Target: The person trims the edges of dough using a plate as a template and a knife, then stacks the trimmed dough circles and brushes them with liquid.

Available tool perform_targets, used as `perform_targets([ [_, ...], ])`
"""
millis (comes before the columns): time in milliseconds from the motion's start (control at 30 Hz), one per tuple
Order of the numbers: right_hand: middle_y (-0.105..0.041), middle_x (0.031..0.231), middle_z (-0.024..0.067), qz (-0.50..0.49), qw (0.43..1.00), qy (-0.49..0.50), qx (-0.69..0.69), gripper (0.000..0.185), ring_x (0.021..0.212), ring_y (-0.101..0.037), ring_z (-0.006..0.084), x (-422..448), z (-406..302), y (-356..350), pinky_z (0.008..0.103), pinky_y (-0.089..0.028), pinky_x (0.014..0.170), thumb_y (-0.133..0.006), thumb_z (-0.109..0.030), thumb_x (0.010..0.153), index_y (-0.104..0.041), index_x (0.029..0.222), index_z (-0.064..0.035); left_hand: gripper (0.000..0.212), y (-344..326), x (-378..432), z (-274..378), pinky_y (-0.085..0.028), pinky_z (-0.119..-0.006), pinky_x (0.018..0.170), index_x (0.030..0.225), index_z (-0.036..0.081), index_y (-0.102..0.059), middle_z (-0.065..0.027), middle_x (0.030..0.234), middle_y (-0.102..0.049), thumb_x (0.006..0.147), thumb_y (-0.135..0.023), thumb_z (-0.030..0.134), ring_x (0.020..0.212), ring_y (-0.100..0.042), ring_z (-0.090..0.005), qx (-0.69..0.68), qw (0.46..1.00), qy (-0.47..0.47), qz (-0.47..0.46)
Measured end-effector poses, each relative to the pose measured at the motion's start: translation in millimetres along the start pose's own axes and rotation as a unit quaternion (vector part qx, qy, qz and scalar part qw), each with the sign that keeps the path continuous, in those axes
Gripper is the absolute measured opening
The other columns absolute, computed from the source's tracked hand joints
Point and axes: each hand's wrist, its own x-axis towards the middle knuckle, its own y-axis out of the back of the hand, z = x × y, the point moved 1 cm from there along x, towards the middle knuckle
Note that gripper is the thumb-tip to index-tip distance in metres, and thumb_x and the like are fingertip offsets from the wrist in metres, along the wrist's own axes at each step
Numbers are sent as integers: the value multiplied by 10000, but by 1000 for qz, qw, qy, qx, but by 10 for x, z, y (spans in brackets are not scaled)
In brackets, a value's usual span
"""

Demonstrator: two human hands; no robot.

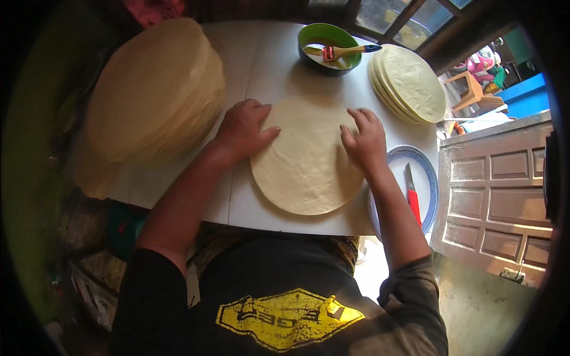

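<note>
A pale, round flat sheet of dough (309, 164) lies on the white table in front of me, its surface slightly wrinkled. My left hand (247, 129) is at its upper left edge, with the thumb over the rim and the fingers spread from it. On the opposite side, my right hand (366, 140) has bent fingers over the right edge; whether the fingertips press on the sheet is hard to tell. Neither hand is plainly gripping it. Under my right forearm is a blue-rimmed white plate (396, 155), bearing a red-handled knife (413, 202).
A tall stack of thin round sheets (151, 89) occupies the table's left side. At the back, a green bowl (331, 31) holds yellowish liquid, with a brush (345, 52) across it. Several thicker dough rounds (412, 84) are piled at right, near a panelled wooden door (507, 209).
</note>
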Motion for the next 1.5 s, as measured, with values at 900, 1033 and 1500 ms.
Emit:
perform_targets([
  [900, -682, 905, 136, -60, 993, -99, -15, 163, 894, -657, 352, 355, 111, -269, 484, -513, 820, -675, -229, 842, -727, 904, -87, 612, -122, 128, 128, -474, -438, 980, 1245, 8, -645, -173, 1140, -607, 772, -806, 361, 1099, -589, -348, 41, 998, 43, 3],
  [1033, -675, 891, 137, -41, 996, -74, -18, 129, 882, -650, 364, 360, 154, -343, 497, -502, 800, -667, -206, 822, -705, 857, -88, 625, -205, 137, 108, -459, -458, 1006, 1268, 30, -630, -175, 1176, -589, 771, -799, 371, 1143, -570, -348, 48, 999, 17, 17],
  [1500, -677, 928, 145, -65, 996, -68, 9, 128, 919, -641, 352, 288, 145, -282, 487, -492, 832, -670, -193, 805, -694, 846, -74, 619, -240, 214, 143, -467, -438, 1009, 1241, 20, -639, -167, 1172, -597, 756, -816, 360, 1140, -574, -348, 39, 999, 17, 19],
])
